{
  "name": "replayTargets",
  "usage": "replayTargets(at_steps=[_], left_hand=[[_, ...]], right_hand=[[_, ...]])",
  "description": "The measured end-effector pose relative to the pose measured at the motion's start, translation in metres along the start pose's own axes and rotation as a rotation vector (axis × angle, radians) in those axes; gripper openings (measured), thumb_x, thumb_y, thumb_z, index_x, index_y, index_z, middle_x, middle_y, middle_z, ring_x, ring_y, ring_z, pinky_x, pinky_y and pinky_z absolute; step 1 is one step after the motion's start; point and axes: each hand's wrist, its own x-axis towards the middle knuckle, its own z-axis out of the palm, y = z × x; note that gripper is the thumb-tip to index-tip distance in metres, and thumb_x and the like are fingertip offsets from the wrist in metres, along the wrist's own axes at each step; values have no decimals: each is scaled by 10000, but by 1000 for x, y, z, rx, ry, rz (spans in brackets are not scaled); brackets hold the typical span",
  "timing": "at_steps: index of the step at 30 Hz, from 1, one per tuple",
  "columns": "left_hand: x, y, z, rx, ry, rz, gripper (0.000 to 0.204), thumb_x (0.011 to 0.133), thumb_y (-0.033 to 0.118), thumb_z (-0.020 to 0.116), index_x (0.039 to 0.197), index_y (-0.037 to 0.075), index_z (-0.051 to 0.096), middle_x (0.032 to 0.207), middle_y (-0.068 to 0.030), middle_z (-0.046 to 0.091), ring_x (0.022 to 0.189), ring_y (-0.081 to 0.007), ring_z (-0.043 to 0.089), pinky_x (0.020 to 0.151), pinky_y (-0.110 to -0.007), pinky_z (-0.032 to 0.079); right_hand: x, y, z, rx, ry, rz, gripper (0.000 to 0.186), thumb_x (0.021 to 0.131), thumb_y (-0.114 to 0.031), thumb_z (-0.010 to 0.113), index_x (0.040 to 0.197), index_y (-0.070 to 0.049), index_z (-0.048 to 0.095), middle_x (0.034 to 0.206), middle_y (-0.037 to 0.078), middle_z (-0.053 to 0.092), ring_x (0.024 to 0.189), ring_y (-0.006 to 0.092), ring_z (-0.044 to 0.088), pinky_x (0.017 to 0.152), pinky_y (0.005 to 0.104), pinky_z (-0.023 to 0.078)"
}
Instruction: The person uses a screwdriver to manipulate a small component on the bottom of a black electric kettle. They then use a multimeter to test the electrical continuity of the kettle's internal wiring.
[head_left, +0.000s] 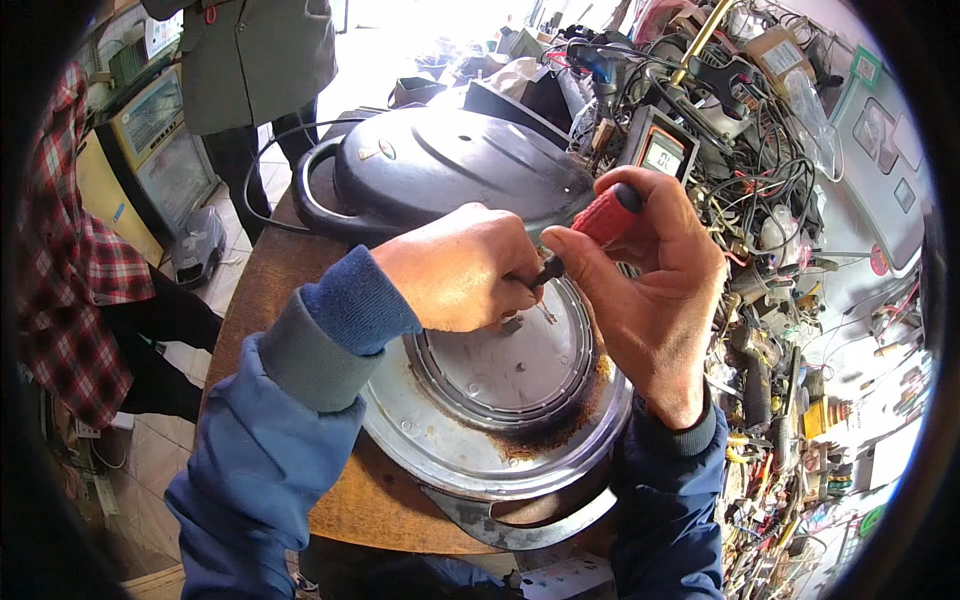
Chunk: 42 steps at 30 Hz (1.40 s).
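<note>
My right hand (660, 290) is closed round a screwdriver (606, 214) with a red and black handle, tilted down to the left. My left hand (465, 270) is closed in a pinch right at the screwdriver's lower end. A small metal piece (549, 313) pokes out below its fingers; what they grip is mostly hidden. Both hands are above a round metal appliance base (465, 460), with a raised inner disc, brown rust-like stains and a dark loop handle at the near side. Behind them rests a black oval appliance shell (440, 160) with a loop handle.
All this lies on a brown wooden table (360, 510). A meter with a lit display (663, 155) stands beyond my right hand. Tangled cables and tools (780, 150) crowd the right side. Two people stand at left, one in a plaid shirt (80, 300), one in a grey coat (255, 70).
</note>
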Motion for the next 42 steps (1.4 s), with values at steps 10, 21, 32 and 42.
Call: replayTargets(at_steps=[10, 21, 32, 42], left_hand=[[2, -8, 6, -65, -10, -28, 158, 956, 75, 705, 1005, -59, 773, 795, -155, 770, 700, -199, 761, 693, -348, 605], [-1, -2, -1, -30, -23, -60, 162, 959, 95, 714, 977, -59, 759, 776, -147, 761, 678, -212, 751, 694, -356, 598], [-1, -10, 9, -32, 55, 64, 166, 938, 95, 710, 957, -60, 765, 747, -156, 751, 682, -224, 763, 669, -357, 595], [1, -8, 4, -41, -8, -7, 208, 962, 136, 708, 906, -61, 749, 730, -136, 750, 650, -235, 738, 648, -374, 575]], right_hand=[[0, -2, 0, -3, 9, 43, 343, 866, -2, 832, 1142, 28, 632, 887, 97, 757, 829, 163, 779, 763, 304, 637], [2, 6, 1, 90, -39, 42, 435, 883, 1, 813, 1283, 15, 642, 974, 118, 769, 908, 190, 783, 842, 317, 630], [0, 5, 4, -5, 35, 56, 374, 857, 5, 839, 1171, 34, 638, 897, 114, 761, 854, 159, 774, 800, 308, 633], [0, 5, 3, 68, 3, 62, 381, 875, -23, 837, 1193, 8, 630, 885, 100, 744, 853, 159, 767, 808, 316, 633]])
